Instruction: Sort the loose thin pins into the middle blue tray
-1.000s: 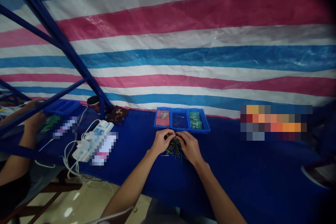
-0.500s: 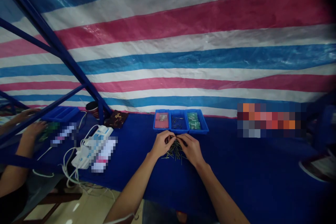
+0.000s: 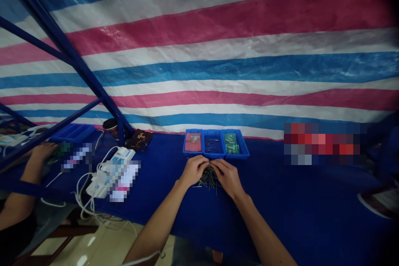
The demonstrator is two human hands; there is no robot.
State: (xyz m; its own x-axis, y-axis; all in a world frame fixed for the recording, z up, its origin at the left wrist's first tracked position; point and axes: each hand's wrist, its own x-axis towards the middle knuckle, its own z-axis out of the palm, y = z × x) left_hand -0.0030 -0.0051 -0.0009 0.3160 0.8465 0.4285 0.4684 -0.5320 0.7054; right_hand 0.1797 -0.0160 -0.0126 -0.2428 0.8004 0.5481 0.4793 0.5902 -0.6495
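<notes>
Blue table (image 3: pixel 289 203), striped sheet (image 3: pixel 218 62) at 12 o'clock.
Rods (image 3: pixel 208 181) heaped between my left hand (image 3: pixel 192 171) and right hand (image 3: pixel 230 176), 6 o'clock from nearly meeting fingertips; fingers bunched, can't tell what's pinched.

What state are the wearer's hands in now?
Left hand: partly curled by the thin rods; whether it grips one, cannot tell.
Right hand: also partly curled; grip cannot be told.

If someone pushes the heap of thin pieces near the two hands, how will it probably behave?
The heap of thin pieces would probably spread apart, since the pieces lie loose and crossed. Each piece looks thin, so likely light; they appear straight, which suggests stiff rather than floppy.
</notes>
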